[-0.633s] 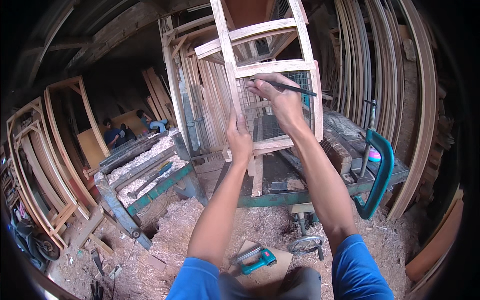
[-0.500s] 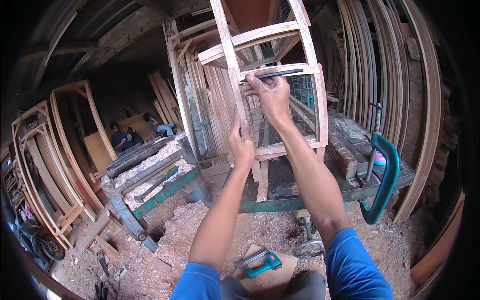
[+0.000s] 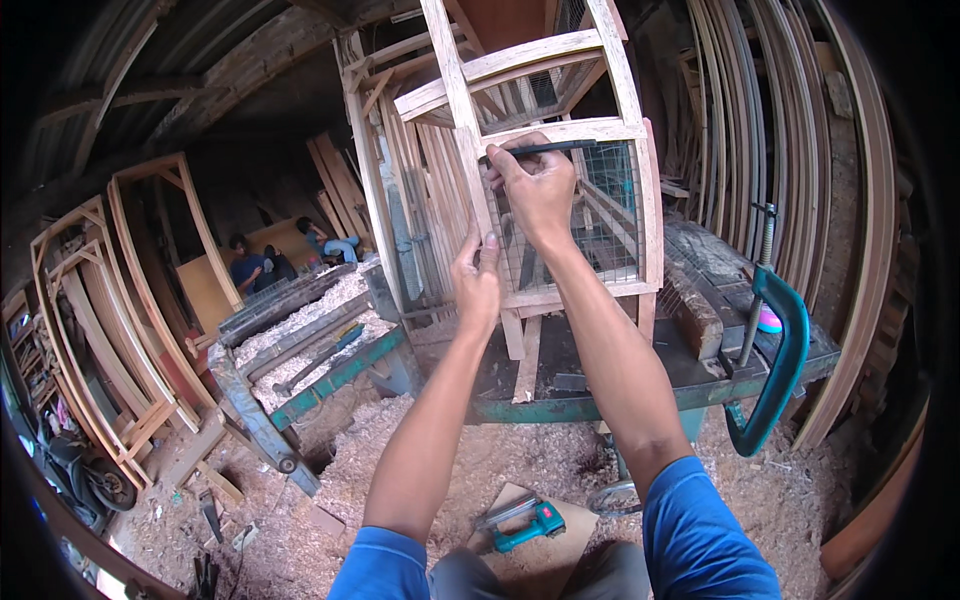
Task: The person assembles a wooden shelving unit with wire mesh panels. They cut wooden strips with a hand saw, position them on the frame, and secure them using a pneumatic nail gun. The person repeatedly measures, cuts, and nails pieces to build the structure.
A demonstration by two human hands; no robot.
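Observation:
A wooden cage frame (image 3: 575, 292) with wire mesh panels stands upright on the dark workbench ahead of me. My right hand (image 3: 540, 195) is closed on a slim black stick-like tool (image 3: 560, 147), its exact kind unclear. This tool lies almost level, just beneath a crossbar (image 3: 590, 130), with its left end by the left post. Lower down, my left hand (image 3: 478, 280) grips that left post (image 3: 480, 205), thumb up on the near side and the other fingers partly hidden.
A teal C-clamp (image 3: 785, 350) hangs at the right end of the workbench (image 3: 545, 410). On a board on the floor lies a teal nail gun (image 3: 530, 527). Left stands a shavings-covered machine (image 3: 300, 400) with a hammer-like tool. Two people sit farther back; planks line the right wall.
The view has shifted slightly, moving the surroundings a little rightward. My right hand and the black tool have shifted slightly along the crossbar toward the left post; my left hand keeps its grip.

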